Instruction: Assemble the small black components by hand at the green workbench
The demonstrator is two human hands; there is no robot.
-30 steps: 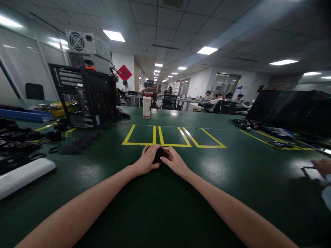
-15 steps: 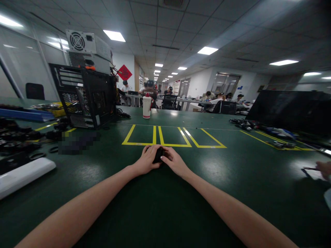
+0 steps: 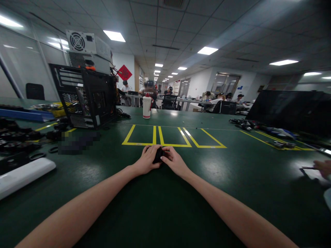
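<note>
A small black object (image 3: 158, 155) is held between my two hands, just in front of the yellow tape outlines (image 3: 176, 145) on the green table (image 3: 155, 210). My left hand (image 3: 148, 159) wraps over its left side, with the thumb along the near edge. From the right, the fingers and thumb of my right hand (image 3: 173, 160) grip its other side. Much of the object is covered by my fingers, and its exact kind cannot be made out.
A white cup (image 3: 147, 107) stands beyond the tape. At the left are a black computer case (image 3: 95, 96), black parts (image 3: 18, 137) and a long white object (image 3: 28, 174). A dark panel (image 3: 292, 110) and another person's hand (image 3: 323, 168) are at the right.
The other person's hand at the right edge has shifted slightly to the left. My hands and the black object have hardly moved.
</note>
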